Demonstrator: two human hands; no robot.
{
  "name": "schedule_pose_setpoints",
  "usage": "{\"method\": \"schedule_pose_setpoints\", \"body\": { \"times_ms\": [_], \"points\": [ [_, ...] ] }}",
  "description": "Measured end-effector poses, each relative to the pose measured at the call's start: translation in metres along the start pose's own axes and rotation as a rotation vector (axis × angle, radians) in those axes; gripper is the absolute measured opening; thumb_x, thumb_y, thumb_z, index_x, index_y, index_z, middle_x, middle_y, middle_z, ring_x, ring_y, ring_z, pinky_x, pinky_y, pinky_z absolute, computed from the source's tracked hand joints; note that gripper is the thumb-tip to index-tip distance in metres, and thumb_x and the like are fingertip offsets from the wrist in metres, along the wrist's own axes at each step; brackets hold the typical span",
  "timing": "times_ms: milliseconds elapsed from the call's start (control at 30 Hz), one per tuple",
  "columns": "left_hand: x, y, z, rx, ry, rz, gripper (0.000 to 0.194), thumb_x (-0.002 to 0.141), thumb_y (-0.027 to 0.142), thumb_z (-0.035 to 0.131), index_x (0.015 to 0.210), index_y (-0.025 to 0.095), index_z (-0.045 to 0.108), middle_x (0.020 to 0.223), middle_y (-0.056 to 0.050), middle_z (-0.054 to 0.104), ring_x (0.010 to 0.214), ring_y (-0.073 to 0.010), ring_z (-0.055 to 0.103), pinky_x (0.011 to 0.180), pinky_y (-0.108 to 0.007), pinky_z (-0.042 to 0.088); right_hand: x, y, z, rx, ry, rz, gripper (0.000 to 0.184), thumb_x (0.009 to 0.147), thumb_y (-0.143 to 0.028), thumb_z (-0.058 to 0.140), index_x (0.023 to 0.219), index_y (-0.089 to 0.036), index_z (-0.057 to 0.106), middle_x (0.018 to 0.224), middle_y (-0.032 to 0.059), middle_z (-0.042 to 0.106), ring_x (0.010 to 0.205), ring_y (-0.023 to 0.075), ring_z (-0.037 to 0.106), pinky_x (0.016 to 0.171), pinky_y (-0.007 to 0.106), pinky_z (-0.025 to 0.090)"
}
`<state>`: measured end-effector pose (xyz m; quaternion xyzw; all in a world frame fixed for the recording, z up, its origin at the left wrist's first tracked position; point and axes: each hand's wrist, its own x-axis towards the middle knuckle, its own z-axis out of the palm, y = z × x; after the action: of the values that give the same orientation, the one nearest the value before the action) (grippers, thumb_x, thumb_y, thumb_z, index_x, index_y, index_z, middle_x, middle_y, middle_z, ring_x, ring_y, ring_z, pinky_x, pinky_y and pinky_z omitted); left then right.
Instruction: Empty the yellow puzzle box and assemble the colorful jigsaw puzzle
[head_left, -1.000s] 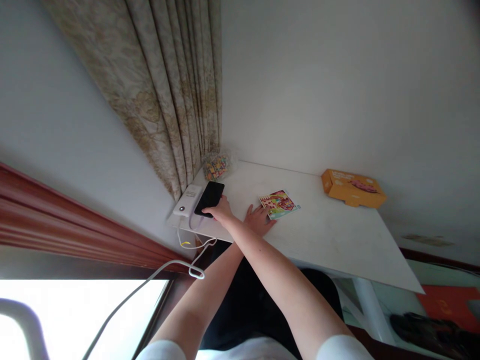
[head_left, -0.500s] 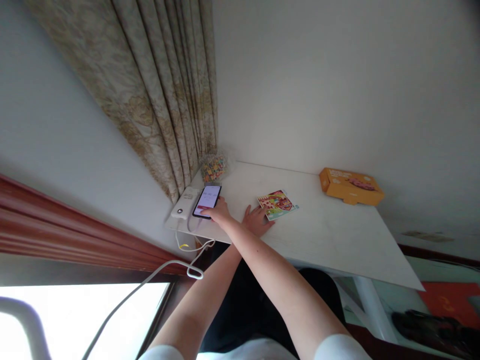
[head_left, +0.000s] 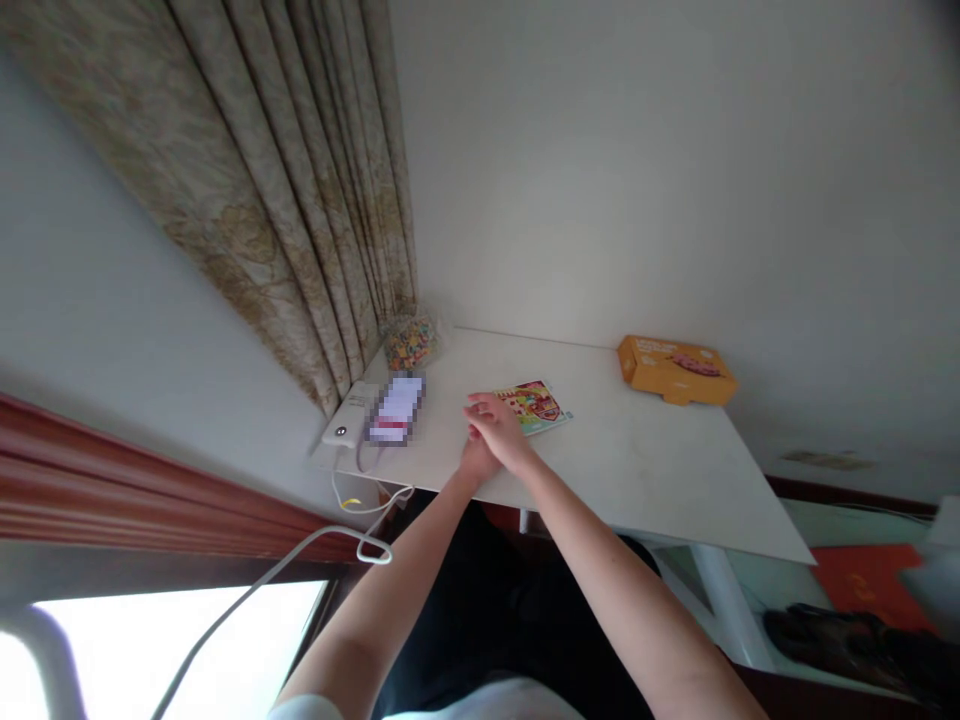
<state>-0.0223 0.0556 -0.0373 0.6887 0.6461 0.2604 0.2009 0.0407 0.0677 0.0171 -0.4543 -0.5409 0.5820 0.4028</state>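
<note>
My right hand (head_left: 498, 430) is over my left hand (head_left: 475, 460) at the table's near edge, its fingers stretched out to the left and nothing in them. The left hand lies beneath, with most of its fingers hidden. Just beyond both hands is a colourful printed card or booklet (head_left: 541, 402), partly covered by the right hand. To the left, a phone (head_left: 397, 408) with a lit, blurred-out screen lies untouched on the table. Beside the phone is a white power bank (head_left: 343, 428) with a cable attached.
A clear plastic bag of small colourful pieces (head_left: 411, 342) sits in the back left corner by the curtain (head_left: 300, 190). An orange box (head_left: 675, 368) stands at the back right of the white table (head_left: 637, 470). A white cable (head_left: 285, 555) hangs at the left edge.
My right hand has left the phone and moved right, onto my left hand, so the arms no longer cross. The view has shifted slightly.
</note>
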Motion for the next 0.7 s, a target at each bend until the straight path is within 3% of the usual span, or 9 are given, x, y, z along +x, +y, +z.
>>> {"method": "schedule_pose_setpoints", "body": {
  "times_ms": [67,167,300,400,533,700],
  "points": [
    [0.001,0.004,-0.006,-0.154,-0.017,-0.030,0.039,0.093,0.024,0.064,0.131,0.019,0.069,0.123,-0.009,0.075,0.114,-0.0251,0.070,0.102,-0.034,0.054,-0.008,0.007,-0.043,-0.013,0.046,-0.086,0.050,0.076,-0.067,0.072,0.099,-0.023,0.070,0.090,0.0062,0.070,0.077,0.0227,0.064,0.065,0.031,0.051],
    [0.009,0.011,-0.015,-0.348,0.055,-0.169,0.042,0.090,0.034,0.071,0.130,0.021,0.071,0.114,-0.006,0.079,0.106,-0.0234,0.073,0.095,-0.032,0.056,-0.019,0.028,-0.109,-0.139,0.282,-0.147,0.052,0.076,-0.073,0.067,0.087,-0.022,0.068,0.080,0.0069,0.069,0.073,0.0228,0.062,0.065,0.032,0.047],
    [0.022,0.020,-0.025,-0.321,0.046,-0.261,0.035,0.089,0.037,0.071,0.120,0.021,0.076,0.106,-0.007,0.081,0.100,-0.0250,0.074,0.091,-0.033,0.056,-0.032,0.057,-0.169,-0.357,0.516,-0.176,0.055,0.079,-0.076,0.059,0.076,-0.022,0.064,0.070,0.0064,0.067,0.066,0.0220,0.057,0.066,0.035,0.045],
    [0.028,0.029,-0.030,-0.098,-0.031,-0.233,0.031,0.088,0.038,0.072,0.113,0.021,0.078,0.105,-0.010,0.080,0.100,-0.0277,0.074,0.092,-0.034,0.054,-0.037,0.067,-0.182,-0.394,0.521,-0.183,0.051,0.083,-0.073,0.056,0.077,-0.022,0.063,0.069,0.0063,0.067,0.065,0.0224,0.059,0.066,0.034,0.044],
    [0.030,0.043,-0.035,0.218,-0.116,-0.232,0.035,0.088,0.040,0.069,0.113,0.016,0.077,0.110,-0.017,0.078,0.104,-0.0315,0.073,0.090,-0.035,0.055,-0.039,0.069,-0.179,-0.466,0.429,-0.191,0.043,0.087,-0.064,0.056,0.079,-0.023,0.065,0.074,0.0071,0.071,0.067,0.0227,0.062,0.068,0.034,0.045],
    [0.028,0.049,-0.039,0.401,-0.090,-0.111,0.042,0.097,0.050,0.059,0.111,0.014,0.077,0.111,-0.022,0.077,0.105,-0.0341,0.073,0.089,-0.038,0.055,-0.038,0.070,-0.178,-0.521,0.433,-0.191,0.042,0.089,-0.061,0.053,0.081,-0.023,0.068,0.079,0.0089,0.074,0.071,0.0238,0.066,0.070,0.034,0.047]
  ]
}}
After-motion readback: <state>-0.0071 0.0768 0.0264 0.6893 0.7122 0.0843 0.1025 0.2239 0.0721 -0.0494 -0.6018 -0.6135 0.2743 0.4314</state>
